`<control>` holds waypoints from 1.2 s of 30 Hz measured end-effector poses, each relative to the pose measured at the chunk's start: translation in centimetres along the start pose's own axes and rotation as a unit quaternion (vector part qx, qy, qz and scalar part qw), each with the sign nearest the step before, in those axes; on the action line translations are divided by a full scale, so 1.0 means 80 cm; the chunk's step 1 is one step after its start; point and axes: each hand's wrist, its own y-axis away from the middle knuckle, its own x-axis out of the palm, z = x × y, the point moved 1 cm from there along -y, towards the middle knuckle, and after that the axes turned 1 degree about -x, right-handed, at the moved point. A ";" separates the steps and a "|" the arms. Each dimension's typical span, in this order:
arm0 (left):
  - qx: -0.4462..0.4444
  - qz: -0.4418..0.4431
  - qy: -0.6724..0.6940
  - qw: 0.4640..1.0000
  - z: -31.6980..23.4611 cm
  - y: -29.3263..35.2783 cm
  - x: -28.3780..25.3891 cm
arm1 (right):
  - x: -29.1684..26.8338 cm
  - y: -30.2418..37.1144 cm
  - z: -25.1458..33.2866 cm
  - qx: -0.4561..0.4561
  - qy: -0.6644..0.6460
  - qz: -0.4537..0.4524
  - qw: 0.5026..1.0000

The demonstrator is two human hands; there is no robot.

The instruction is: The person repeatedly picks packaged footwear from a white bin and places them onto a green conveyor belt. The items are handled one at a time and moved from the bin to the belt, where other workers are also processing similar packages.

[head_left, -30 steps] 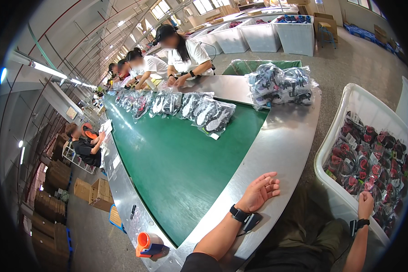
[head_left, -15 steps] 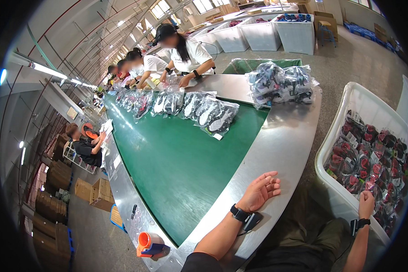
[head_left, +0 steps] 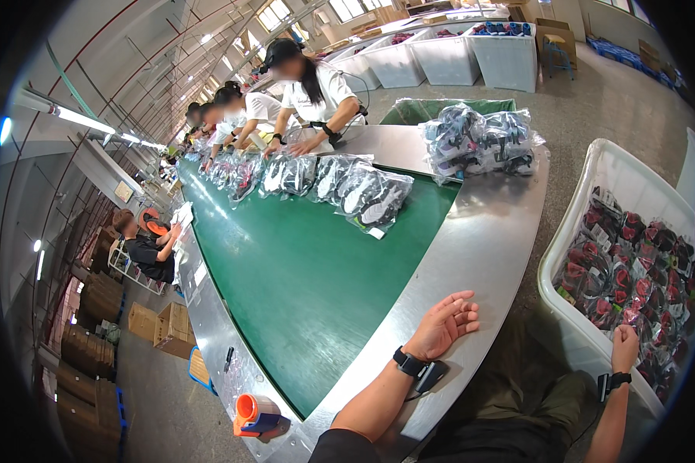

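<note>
My left hand (head_left: pixel 445 327) rests palm up on the bare metal edge (head_left: pixel 493 255) of the conveyor table, its fingers loosely bent and apart, with nothing in it. At the near rim of a white plastic bin (head_left: pixel 552 266), my right hand (head_left: pixel 625 344) has its fingers closed; what they hold, if anything, is hidden. Inside the bin lie many red and black shoes in clear bags (head_left: pixel 622 274), right beside that hand. Ahead of me, pairs of black and white shoes in clear bags (head_left: pixel 374 199) lie in a row on the green conveyor belt (head_left: pixel 324 285).
More bagged shoes (head_left: pixel 479 143) are stacked on the table's far right corner. A co-worker (head_left: pixel 320 96) stands across the belt, others beyond. An orange cup-like container (head_left: pixel 253 413) and a black marker (head_left: pixel 228 358) are at the left edge. Large white bins (head_left: pixel 444 60) stand behind.
The bagged shoes on the belt have shifted slightly right and nearer. The nearest co-worker's hands have moved left, over the bags. My hands have stayed in place.
</note>
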 end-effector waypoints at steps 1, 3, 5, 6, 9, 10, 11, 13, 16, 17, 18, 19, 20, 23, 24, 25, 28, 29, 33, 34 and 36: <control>0.000 0.000 0.000 1.000 0.000 0.000 0.000 | 0.000 0.000 0.000 0.000 0.002 -0.001 1.000; 0.001 0.001 -0.001 1.000 0.000 0.000 0.000 | 0.000 0.001 0.001 -0.005 0.001 -0.004 1.000; 0.000 -0.003 -0.004 1.000 0.001 0.000 0.001 | 0.000 0.001 0.001 -0.010 -0.017 -0.005 1.000; 0.000 -0.006 -0.007 1.000 0.000 0.000 0.002 | -0.001 0.002 0.001 -0.017 -0.007 -0.009 1.000; 0.002 -0.015 -0.010 1.000 -0.001 0.001 0.005 | -0.002 0.003 0.001 -0.020 -0.006 -0.007 1.000; -0.003 -0.024 -0.014 1.000 -0.001 0.000 0.005 | -0.002 0.003 0.002 -0.015 0.000 -0.003 1.000; 0.004 -0.026 -0.016 1.000 -0.001 0.000 0.005 | -0.003 0.003 0.004 -0.008 0.007 0.000 1.000; 0.003 -0.047 -0.026 0.999 0.000 0.000 0.003 | -0.004 0.005 0.010 0.000 -0.035 0.000 0.999; 0.019 -0.067 -0.028 0.997 0.005 0.001 -0.001 | -0.005 0.010 0.025 -0.032 -0.033 -0.014 0.999; 0.022 -0.062 -0.030 0.997 0.004 0.002 -0.003 | -0.006 0.012 0.032 -0.064 -0.020 -0.032 0.997; 0.012 -0.073 -0.017 0.997 0.003 0.002 -0.004 | -0.007 0.011 0.037 -0.047 -0.005 -0.021 0.999; -0.001 -0.079 -0.010 0.997 0.000 -0.001 -0.006 | -0.009 0.013 0.041 -0.039 -0.008 -0.021 0.999; -0.020 -0.082 -0.035 0.996 -0.009 0.003 -0.005 | -0.013 0.014 0.046 -0.019 0.024 -0.015 0.999; -0.027 -0.089 -0.109 0.990 -0.058 0.001 -0.011 | -0.017 0.016 0.057 -0.001 0.055 -0.016 0.998; -0.035 -0.076 -0.123 0.989 -0.081 -0.005 -0.013 | -0.021 0.020 0.059 0.007 0.041 -0.024 0.999; -0.037 -0.067 -0.135 0.988 -0.103 -0.013 -0.017 | -0.023 0.021 0.062 0.006 0.019 -0.035 0.999; 0.013 -0.109 -0.253 0.961 -0.169 -0.036 -0.036 | -0.026 0.020 0.067 0.030 0.011 -0.015 0.999; 0.019 -0.094 -0.272 0.958 -0.192 -0.046 -0.042 | -0.026 0.020 0.068 0.028 0.019 -0.016 0.999; 0.088 -0.243 -0.435 0.862 -0.261 -0.086 -0.075 | -0.023 0.019 0.069 0.010 0.034 -0.013 0.999; 0.095 -0.256 -0.453 0.849 -0.276 -0.096 -0.083 | -0.022 0.019 0.069 0.012 0.048 -0.005 0.999; 0.120 -0.290 -0.507 0.803 -0.300 -0.120 -0.096 | -0.020 0.020 0.068 0.003 0.054 -0.011 0.999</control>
